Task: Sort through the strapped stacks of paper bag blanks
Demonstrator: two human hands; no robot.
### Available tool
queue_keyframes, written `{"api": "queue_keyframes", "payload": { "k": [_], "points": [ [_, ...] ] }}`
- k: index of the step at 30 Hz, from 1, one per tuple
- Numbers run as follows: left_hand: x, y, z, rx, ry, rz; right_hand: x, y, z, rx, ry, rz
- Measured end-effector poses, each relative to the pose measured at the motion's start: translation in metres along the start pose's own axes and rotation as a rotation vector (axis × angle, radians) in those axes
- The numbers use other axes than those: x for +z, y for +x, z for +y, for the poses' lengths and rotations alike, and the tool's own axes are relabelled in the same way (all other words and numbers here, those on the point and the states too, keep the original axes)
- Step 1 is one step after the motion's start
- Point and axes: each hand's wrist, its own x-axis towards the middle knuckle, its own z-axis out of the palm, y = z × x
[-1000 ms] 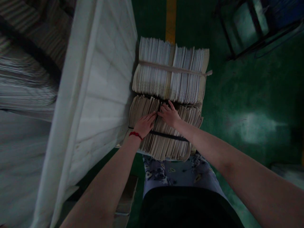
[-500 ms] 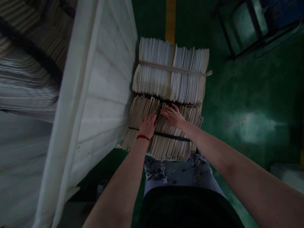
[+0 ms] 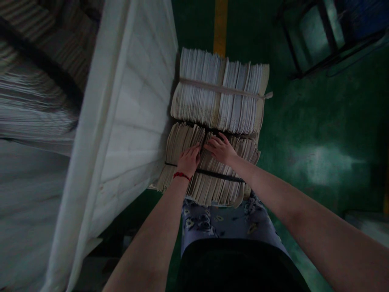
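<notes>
Right under our hands sits the lower paper bundle (image 3: 212, 188), a thick stack of tan-edged sheets cinched by a black strap (image 3: 217, 175); our left hand (image 3: 189, 161) and right hand (image 3: 221, 149) both lie on top of it, palms down with the fingers lightly spread, and it looks more like flat contact than a real grip; they're close together, fingertips nearly meeting around a small split in the sheets; a red string (image 3: 181, 175) circles our left wrist; just ahead of the hands, touching the lower stack, is the upper paper bundle (image 3: 219, 109), whiter along its edges and tied with a beige band (image 3: 221, 91) whose loose end pokes out on the right-hand side; left of the hands a big white panel (image 3: 130, 121) runs right up against both bundles; ahead and to the right is green painted floor (image 3: 319, 121) with a yellow line (image 3: 220, 24) straight ahead and a dark metal frame (image 3: 313, 40) further right; behind the hands we can see floral trousers (image 3: 231, 227) and a black garment (image 3: 237, 265).
</notes>
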Motion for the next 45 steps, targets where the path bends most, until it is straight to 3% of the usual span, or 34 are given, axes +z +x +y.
{"api": "queue_keyframes", "payload": {
  "k": [16,26,31,36,45],
  "points": [
    [0.002,0.001,-0.007,0.063,0.077,-0.018,0.011,0.003,0.008,-0.094,0.026,0.002],
    [-0.002,0.011,-0.018,0.127,0.033,0.000,-0.011,0.030,0.008,-0.061,0.040,-0.033],
    [-0.006,0.014,-0.028,0.203,0.036,-0.055,-0.015,0.041,0.007,-0.085,-0.023,-0.081],
    [-0.012,0.016,-0.036,0.270,0.042,-0.108,-0.013,0.036,0.002,-0.064,-0.052,-0.072],
    [-0.013,0.010,-0.037,0.262,0.041,-0.137,0.006,0.023,0.008,-0.113,0.087,-0.056]
  ]
}}
